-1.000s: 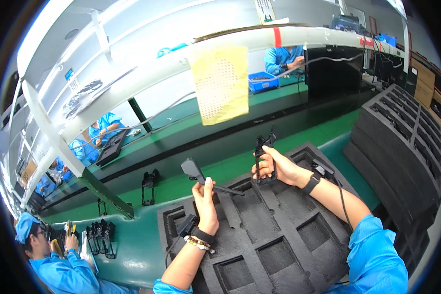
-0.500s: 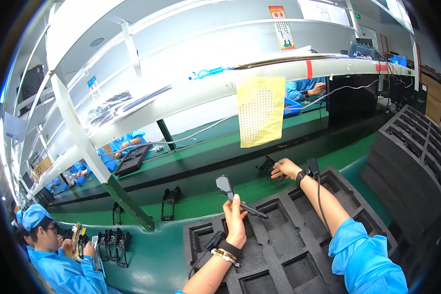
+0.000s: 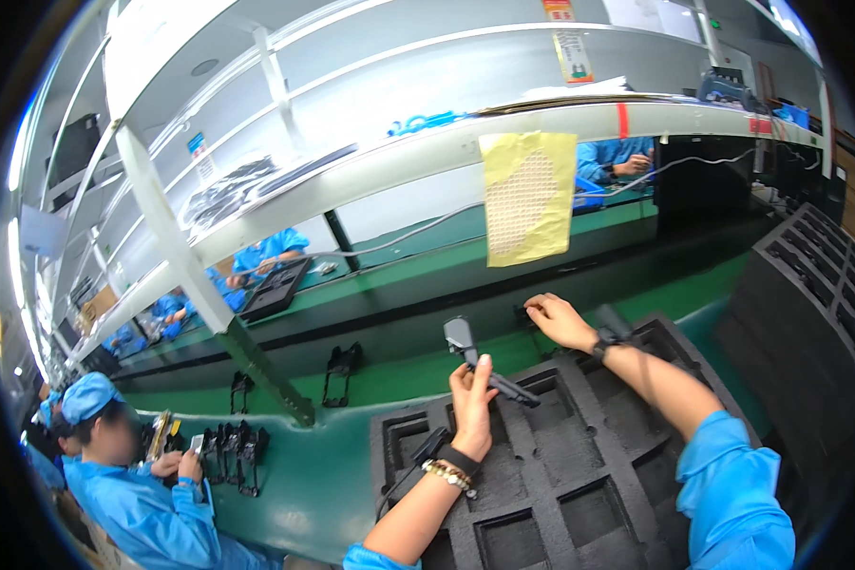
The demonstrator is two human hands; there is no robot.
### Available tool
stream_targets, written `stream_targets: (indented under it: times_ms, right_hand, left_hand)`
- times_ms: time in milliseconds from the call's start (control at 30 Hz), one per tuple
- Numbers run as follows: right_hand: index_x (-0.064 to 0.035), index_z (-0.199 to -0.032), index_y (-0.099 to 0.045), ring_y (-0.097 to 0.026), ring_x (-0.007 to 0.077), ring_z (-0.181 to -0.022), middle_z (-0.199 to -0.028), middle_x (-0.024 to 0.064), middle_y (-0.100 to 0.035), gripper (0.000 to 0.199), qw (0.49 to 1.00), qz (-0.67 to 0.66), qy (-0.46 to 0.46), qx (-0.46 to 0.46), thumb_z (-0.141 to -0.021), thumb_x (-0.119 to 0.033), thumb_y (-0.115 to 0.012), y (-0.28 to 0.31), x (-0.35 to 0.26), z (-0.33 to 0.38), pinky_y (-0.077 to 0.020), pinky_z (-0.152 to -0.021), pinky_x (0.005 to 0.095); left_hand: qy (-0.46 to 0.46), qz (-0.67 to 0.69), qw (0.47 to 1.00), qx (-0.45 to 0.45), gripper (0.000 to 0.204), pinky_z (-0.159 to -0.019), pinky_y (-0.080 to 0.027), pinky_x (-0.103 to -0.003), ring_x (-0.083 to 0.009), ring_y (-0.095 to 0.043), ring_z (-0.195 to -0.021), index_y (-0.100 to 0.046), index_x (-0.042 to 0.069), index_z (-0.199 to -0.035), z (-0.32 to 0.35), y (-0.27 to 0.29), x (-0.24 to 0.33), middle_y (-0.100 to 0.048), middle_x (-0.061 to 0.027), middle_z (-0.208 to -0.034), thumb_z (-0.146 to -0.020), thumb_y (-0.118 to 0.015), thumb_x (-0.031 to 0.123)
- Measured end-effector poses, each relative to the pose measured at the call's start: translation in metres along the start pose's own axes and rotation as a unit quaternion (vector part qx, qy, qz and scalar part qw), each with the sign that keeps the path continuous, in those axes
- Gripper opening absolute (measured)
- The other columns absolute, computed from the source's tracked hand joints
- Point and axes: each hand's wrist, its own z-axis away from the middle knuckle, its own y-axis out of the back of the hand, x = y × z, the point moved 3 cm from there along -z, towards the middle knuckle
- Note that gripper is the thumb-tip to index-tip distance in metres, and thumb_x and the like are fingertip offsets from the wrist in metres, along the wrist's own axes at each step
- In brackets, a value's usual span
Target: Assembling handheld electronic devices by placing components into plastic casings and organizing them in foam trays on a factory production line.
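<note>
My left hand [image 3: 472, 413], with a strap and a beaded bracelet at its wrist, is closed around a dark part [image 3: 460, 335]. This part has a flat grey paddle-like end above my thumb and a black bar slanting out to the right, over the foam tray [image 3: 613, 454]. Past the tray's far edge, my right hand [image 3: 562, 323] has its fingers curled down on a small black frame [image 3: 526, 319] at the green bench. The fingers cover most of that frame. A black band is on my right wrist.
Black frames [image 3: 340, 372] stand on the bench [image 3: 304, 475] at left, several more [image 3: 237, 454] near a co-worker [image 3: 147, 494] in blue. A post [image 3: 256, 370] rises between them. Stacked foam trays [image 3: 798, 294] stand right; a yellow sheet [image 3: 530, 199] hangs from the shelf.
The view has shifted, so the scene sits further right. My right hand has turned more palm-down over the black frame, now mostly covered. My left hand still holds the paddle-ended part.
</note>
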Motion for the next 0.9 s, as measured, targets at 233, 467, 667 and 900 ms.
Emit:
stream_targets:
  times_ms: [233, 467, 667, 900]
  right_hand:
    - [-0.0002, -0.121, -0.054, -0.064, 0.0333, -0.098, -0.104, 0.0188, -0.064, 0.036, 0.969, -0.061, 0.110, -0.214, -0.101, -0.029, -0.046, 0.030, -0.128, 0.088, -0.0500, -0.085, 0.0395]
    - [0.0003, -0.125, -0.050, -0.068, 0.0273, -0.089, -0.106, 0.0180, -0.064, 0.030, 0.967, -0.150, -0.006, -0.206, -0.102, -0.019, -0.046, 0.033, -0.108, 0.118, -0.0529, -0.079, 0.0362]
    - [-0.0009, -0.122, -0.048, -0.067, 0.0150, -0.072, -0.104, 0.0105, -0.066, 0.031, 0.861, -0.456, -0.190, -0.125, -0.105, -0.026, -0.042, 0.019, -0.068, 0.107, -0.0572, -0.066, 0.0273]
    - [-0.0018, -0.111, -0.047, -0.066, 0.0167, -0.066, -0.098, 0.0143, -0.066, 0.027, 0.826, -0.495, -0.246, 0.107, -0.105, -0.027, -0.040, 0.066, 0.013, 0.060, -0.0573, -0.062, 0.0279]
  left_hand:
    - [-0.009, 0.010, 1.000, 0.006, 0.079, -0.082, -0.047, -0.027, -0.0120, -0.054, -0.097, -0.034, -0.004, -0.133, -0.002, 0.005, -0.001, -0.053, -0.0070, -0.108, -0.087, -0.069, 0.050]
    - [-0.009, 0.013, 1.000, -0.010, 0.075, -0.084, -0.046, -0.028, -0.0129, -0.057, -0.096, -0.034, -0.003, -0.133, 0.004, -0.005, -0.002, -0.056, -0.0080, -0.105, -0.088, -0.071, 0.044]
    - [-0.003, 0.074, 0.997, -0.025, 0.047, -0.087, -0.047, -0.034, -0.0203, -0.060, -0.098, -0.044, 0.011, -0.128, -0.003, 0.010, -0.014, -0.057, -0.0075, -0.116, -0.095, -0.061, 0.040]
    - [-0.003, 0.022, 0.998, -0.054, 0.039, -0.087, -0.043, -0.033, -0.0150, -0.057, -0.091, -0.048, 0.013, -0.125, 0.000, 0.006, -0.006, -0.061, -0.0043, -0.111, -0.099, -0.054, 0.040]
